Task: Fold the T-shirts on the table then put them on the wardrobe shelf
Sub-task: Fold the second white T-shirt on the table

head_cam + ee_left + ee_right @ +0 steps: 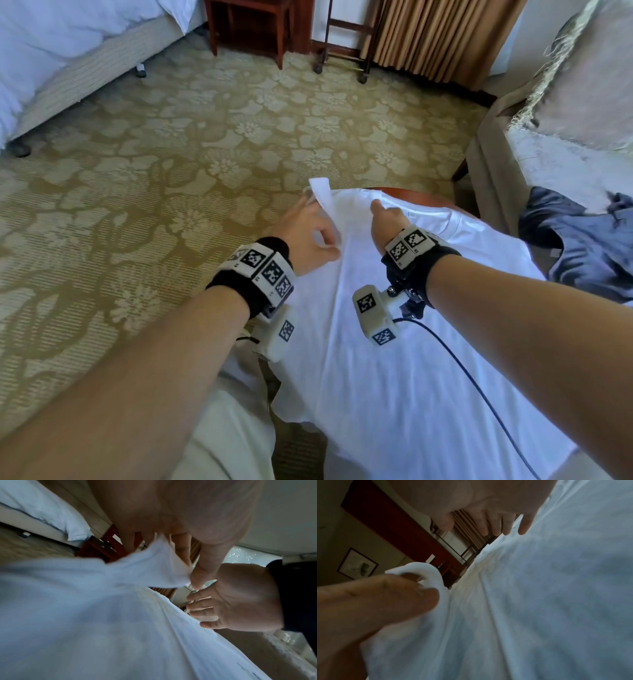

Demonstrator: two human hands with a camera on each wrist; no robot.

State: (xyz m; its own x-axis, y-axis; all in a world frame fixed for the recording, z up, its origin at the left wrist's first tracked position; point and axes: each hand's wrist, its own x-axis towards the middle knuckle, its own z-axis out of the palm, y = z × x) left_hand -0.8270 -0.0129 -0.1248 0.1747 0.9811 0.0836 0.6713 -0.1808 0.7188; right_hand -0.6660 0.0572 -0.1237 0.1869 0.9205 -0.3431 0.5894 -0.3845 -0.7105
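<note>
- Pinching the sleeve [320, 192] of the white T-shirt [394, 342], the left hand [310, 236] has its thumb and fingers curled round the cloth and lifts it a little off the table.
- Near it, the right hand [388, 219] lies on the shirt just beside the collar [431, 214]. Its fingers look fairly straight in the right wrist view and hold nothing; they seem to press the cloth down.
- White and spread out, the T-shirt covers most of the round wooden table [421, 195], in the middle and lower right of the head view.
- Only a thin bit of the table's rim shows past the shirt, at the far side.
- Its long way runs from the bottom of the head view up to the hands. The collar end points up and away from the person, and the bottom hem hangs near the person's legs.
- From the left hand's pinch, the rest of the shirt lies to the right and down in the frame.
- I think the next move is to fold the sleeve in, to the right, over the body of the shirt. The left hand is the nearer one for that, and the right hand can keep the shirt still.
- A dark blue T-shirt [582, 240] lies crumpled at the right edge of the head view, well apart from both hands. It is not folded yet.
- No wardrobe shelf shows in any view.
</note>
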